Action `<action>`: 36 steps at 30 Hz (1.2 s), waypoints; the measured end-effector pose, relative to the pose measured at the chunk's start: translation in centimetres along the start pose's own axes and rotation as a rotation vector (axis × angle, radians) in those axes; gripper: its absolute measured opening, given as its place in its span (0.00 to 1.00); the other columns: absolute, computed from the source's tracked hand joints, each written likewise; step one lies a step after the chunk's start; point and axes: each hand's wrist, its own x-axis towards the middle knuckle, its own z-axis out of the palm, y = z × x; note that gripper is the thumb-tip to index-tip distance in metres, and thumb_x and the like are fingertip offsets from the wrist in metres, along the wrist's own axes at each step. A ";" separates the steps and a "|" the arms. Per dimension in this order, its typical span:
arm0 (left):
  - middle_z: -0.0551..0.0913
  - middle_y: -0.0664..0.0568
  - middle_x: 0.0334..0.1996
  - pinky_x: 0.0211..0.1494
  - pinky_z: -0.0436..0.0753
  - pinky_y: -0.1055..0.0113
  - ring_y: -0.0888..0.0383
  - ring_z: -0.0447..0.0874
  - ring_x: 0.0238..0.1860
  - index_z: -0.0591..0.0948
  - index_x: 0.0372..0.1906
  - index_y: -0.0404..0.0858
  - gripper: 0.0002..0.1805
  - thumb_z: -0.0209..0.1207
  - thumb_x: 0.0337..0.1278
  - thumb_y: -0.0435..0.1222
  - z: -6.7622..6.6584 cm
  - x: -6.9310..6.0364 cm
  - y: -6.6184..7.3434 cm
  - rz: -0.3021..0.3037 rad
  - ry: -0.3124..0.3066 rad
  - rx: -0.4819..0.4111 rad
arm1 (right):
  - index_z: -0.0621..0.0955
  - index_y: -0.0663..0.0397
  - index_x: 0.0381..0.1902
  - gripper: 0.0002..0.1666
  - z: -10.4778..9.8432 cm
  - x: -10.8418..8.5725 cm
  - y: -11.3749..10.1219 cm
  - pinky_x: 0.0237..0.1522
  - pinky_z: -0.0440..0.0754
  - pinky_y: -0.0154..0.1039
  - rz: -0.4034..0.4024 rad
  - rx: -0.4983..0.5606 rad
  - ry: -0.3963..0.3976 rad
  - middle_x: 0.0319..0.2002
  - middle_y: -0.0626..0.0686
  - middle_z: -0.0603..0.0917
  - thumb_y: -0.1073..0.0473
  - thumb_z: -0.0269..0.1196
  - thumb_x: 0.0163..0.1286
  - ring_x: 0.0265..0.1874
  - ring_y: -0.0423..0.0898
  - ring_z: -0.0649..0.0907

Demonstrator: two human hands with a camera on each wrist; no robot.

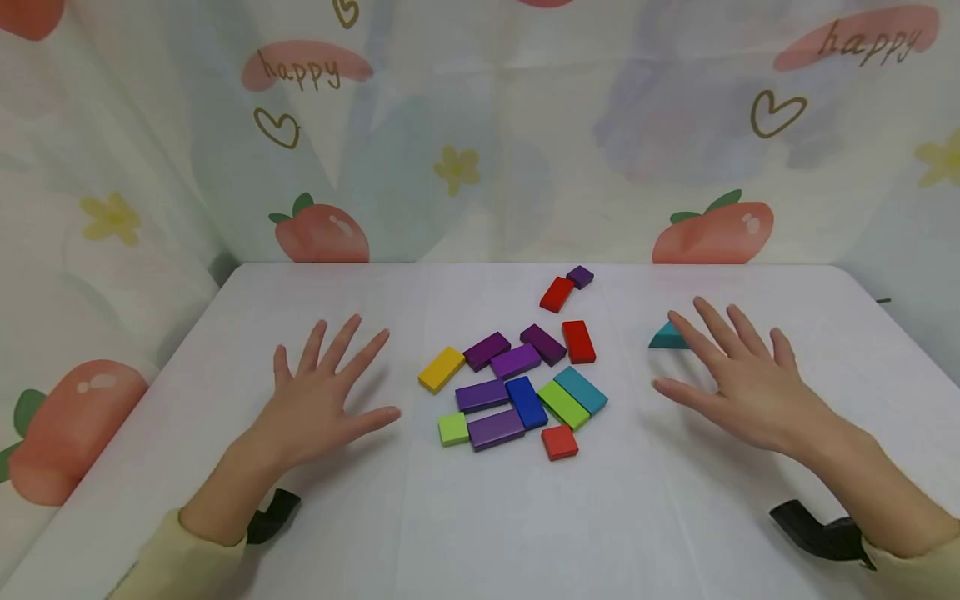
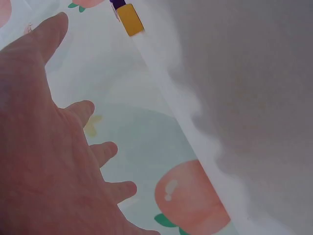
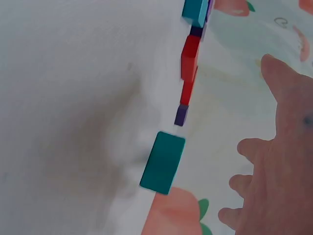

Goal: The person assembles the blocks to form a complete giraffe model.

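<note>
My left hand (image 1: 311,408) hovers over the left part of the white table, fingers spread and holding nothing. On the right, my right hand (image 1: 750,396) is likewise spread and bare. Partly hidden behind its fingers is a teal block (image 1: 667,337) with a slanted side, which also shows in the right wrist view as a teal face (image 3: 163,163). Between the hands lie several flat coloured blocks: a yellow block (image 1: 442,370) nearest the left hand, a blue block (image 1: 527,402), a purple block (image 1: 497,429), a light blue block (image 1: 581,390) and a red block (image 1: 560,442).
Farther back on the table (image 1: 480,533) lie a red block (image 1: 557,294) and a small dark purple block (image 1: 581,277), close together. A printed curtain (image 1: 510,142) hangs behind the table's back edge and along its left side. Black straps (image 1: 817,533) show at both wrists.
</note>
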 end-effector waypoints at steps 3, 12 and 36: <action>0.40 0.49 0.82 0.65 0.35 0.20 0.35 0.32 0.78 0.51 0.82 0.59 0.51 0.56 0.57 0.70 0.2 0.6 0.6 0.013 -0.006 0.003 | 0.49 0.48 0.82 0.57 0.0 0.7 -1.2 0.65 0.27 0.76 -0.017 0.008 -0.001 0.80 0.64 0.41 0.29 0.59 0.69 0.76 0.70 0.39; 0.42 0.49 0.82 0.66 0.38 0.21 0.36 0.33 0.78 0.51 0.82 0.60 0.52 0.57 0.56 0.69 1.0 2.5 1.9 0.061 -0.005 0.027 | 0.49 0.46 0.83 0.57 0.2 2.6 -4.2 0.67 0.31 0.75 -0.055 0.018 -0.022 0.81 0.62 0.41 0.27 0.57 0.68 0.76 0.69 0.40; 0.50 0.53 0.80 0.73 0.51 0.33 0.42 0.48 0.77 0.60 0.80 0.57 0.49 0.69 0.54 0.59 2.0 6.8 4.4 0.282 -0.050 -0.197 | 0.57 0.46 0.81 0.51 1.9 7.0 -8.8 0.72 0.41 0.70 -0.179 0.145 -0.011 0.80 0.60 0.49 0.34 0.62 0.69 0.77 0.64 0.50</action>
